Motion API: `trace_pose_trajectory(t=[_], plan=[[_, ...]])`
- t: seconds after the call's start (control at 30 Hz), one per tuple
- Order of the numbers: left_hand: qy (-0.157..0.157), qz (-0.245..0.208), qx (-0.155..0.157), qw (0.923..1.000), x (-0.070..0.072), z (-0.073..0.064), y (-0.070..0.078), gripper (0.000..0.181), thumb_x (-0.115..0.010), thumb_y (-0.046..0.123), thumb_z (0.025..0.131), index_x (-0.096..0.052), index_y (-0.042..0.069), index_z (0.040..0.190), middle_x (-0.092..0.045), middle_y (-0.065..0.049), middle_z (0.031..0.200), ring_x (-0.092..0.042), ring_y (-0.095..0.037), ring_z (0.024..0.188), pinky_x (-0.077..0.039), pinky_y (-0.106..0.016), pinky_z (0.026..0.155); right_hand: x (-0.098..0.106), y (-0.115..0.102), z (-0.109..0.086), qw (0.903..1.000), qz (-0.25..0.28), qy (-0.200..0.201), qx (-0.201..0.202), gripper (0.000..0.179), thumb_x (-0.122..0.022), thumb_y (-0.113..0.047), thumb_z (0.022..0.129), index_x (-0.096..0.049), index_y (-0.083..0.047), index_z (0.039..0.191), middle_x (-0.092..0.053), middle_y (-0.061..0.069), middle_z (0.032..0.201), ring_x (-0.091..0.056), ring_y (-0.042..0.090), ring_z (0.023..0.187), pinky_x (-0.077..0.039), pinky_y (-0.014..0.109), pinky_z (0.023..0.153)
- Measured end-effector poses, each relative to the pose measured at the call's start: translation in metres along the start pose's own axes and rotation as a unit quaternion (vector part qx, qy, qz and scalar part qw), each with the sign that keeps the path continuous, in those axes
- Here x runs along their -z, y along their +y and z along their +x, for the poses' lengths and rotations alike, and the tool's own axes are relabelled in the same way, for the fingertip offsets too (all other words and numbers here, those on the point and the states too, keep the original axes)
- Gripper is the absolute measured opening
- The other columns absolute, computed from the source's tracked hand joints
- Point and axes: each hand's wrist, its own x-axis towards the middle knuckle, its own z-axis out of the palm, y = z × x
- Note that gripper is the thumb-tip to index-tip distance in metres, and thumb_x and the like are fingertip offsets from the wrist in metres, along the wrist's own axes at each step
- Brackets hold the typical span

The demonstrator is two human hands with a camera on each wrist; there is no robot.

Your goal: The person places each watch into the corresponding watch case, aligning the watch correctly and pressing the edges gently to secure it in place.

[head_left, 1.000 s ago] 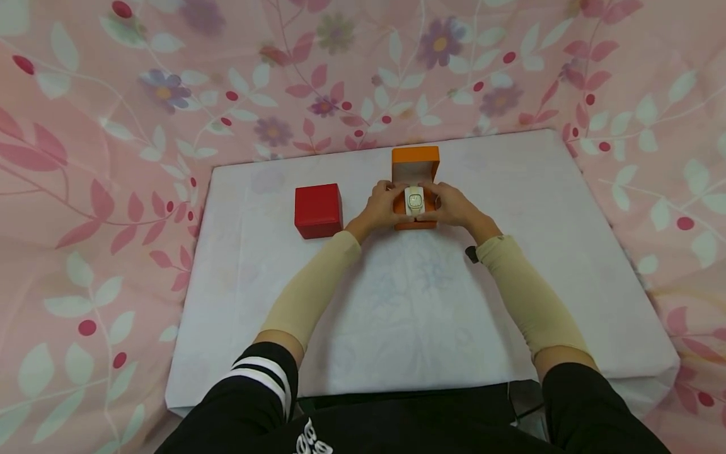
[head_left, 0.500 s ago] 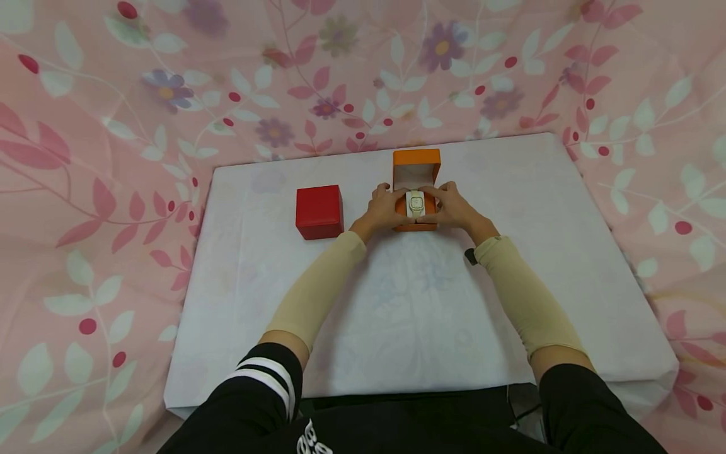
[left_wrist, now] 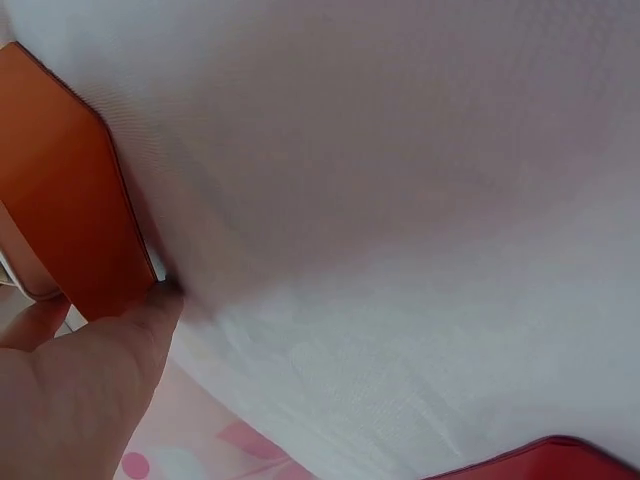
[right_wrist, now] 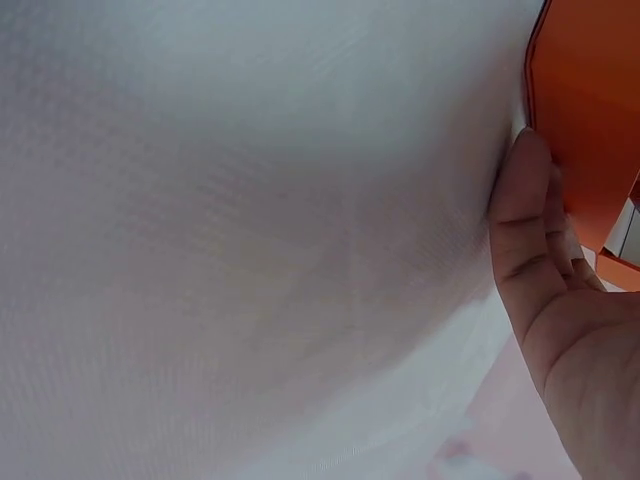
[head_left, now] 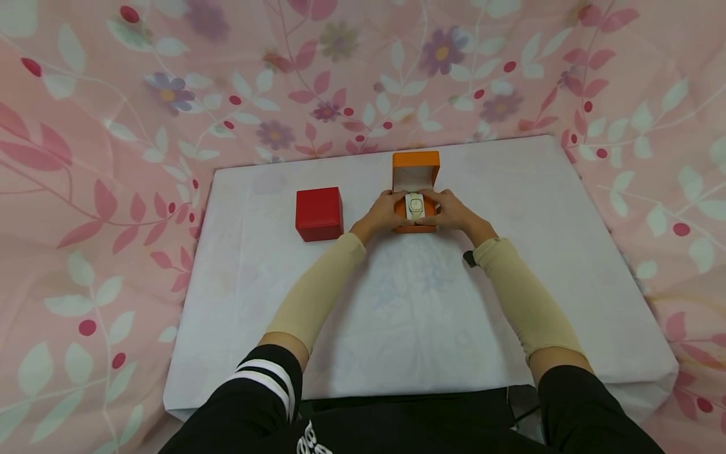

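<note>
An orange watch box (head_left: pixel 416 159) stands at the back of the table with its lid raised. Inside it, a pale-strapped watch (head_left: pixel 416 205) with a square face sits on a white cushion. My left hand (head_left: pixel 381 214) holds the box's left side, thumb and forefinger reaching in to the watch's edge. From the opposite side, my right hand (head_left: pixel 454 213) holds the box the same way. Both wrist views show fingers (left_wrist: pixel 150 305) lying along the outer walls. The cushion's lower part is hidden.
A closed red box (head_left: pixel 319 214) sits left of the orange one. A white cloth (head_left: pixel 391 315) covers the table, and a pink floral curtain (head_left: pixel 238 75) hangs behind it. A small dark object (head_left: pixel 469 258) is by my right wrist.
The upper fingers of both hands have come down slightly around the watch. The boxes stay put on the table; the whole view has shifted a little.
</note>
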Motion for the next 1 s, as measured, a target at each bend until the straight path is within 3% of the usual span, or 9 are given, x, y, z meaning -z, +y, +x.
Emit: trace_pose_trajectory(t=[0.4,0.67,1.0], plan=[[0.005,-0.019,-0.011,0.9998,0.0029,-0.0055,0.0023,0.086,-0.076,0.041,0.071,-0.035,0.019,0.143,-0.034,-0.015,0.143,-0.039,-0.026,0.126,-0.035,-0.039,0.106,-0.0001,-0.0045,-0.003,1.0,-0.003,0.0,0.001,0.085,-0.072,-0.05,0.072,-0.032,-0.027,0.143,-0.038,0.02,0.118,-0.052,0.031,0.098,-0.049,0.042,0.082],[0.021,-0.024,-0.016,0.9994,0.0011,-0.0054,0.0003,0.08,-0.077,0.042,0.07,-0.04,0.023,0.139,-0.042,-0.008,0.138,-0.041,-0.022,0.122,-0.037,-0.037,0.104,0.001,-0.0078,-0.0033,0.9996,-0.028,-0.001,0.006,0.084,-0.071,-0.048,0.074,-0.032,-0.023,0.144,-0.039,0.021,0.118,-0.051,0.03,0.094,-0.049,0.041,0.08],[0.017,-0.017,-0.024,0.9994,0.0021,-0.0058,0.0028,0.08,-0.078,0.04,0.069,-0.043,0.019,0.138,-0.045,-0.01,0.132,-0.043,-0.022,0.115,-0.04,-0.035,0.1,-0.0021,-0.0092,-0.0058,0.9985,-0.051,0.011,0.017,0.08,-0.07,-0.043,0.077,-0.032,-0.02,0.144,-0.037,0.025,0.122,-0.046,0.029,0.092,-0.046,0.039,0.078]])
